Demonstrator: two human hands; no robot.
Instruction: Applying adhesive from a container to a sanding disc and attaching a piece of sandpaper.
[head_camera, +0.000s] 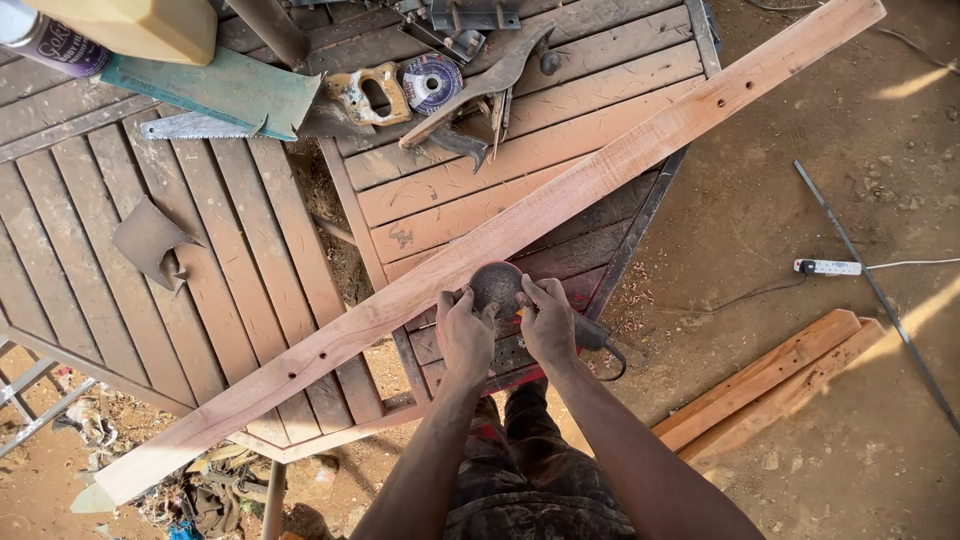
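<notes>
A round sanding disc (497, 285) of a hand-held grinder (560, 325) is pressed by both hands against the near edge of a long reddish plank (560, 200). The left hand (465, 335) is closed over the left side of the disc, and the right hand (547, 320) is wrapped around the grinder's body, from which a black cord (615, 362) is trailed. The plank is laid slantwise across a slatted wooden tabletop (470, 190), with small holes seen along it. Farther up the tabletop, a handsaw (270, 115), a spare grinding disc (432, 82) and a hatchet-like tool (480, 90) are laid together. On the dirt to the right, two short boards (770, 385), a white power strip (828, 267) and a thin metal rod (875, 290) are found.
</notes>
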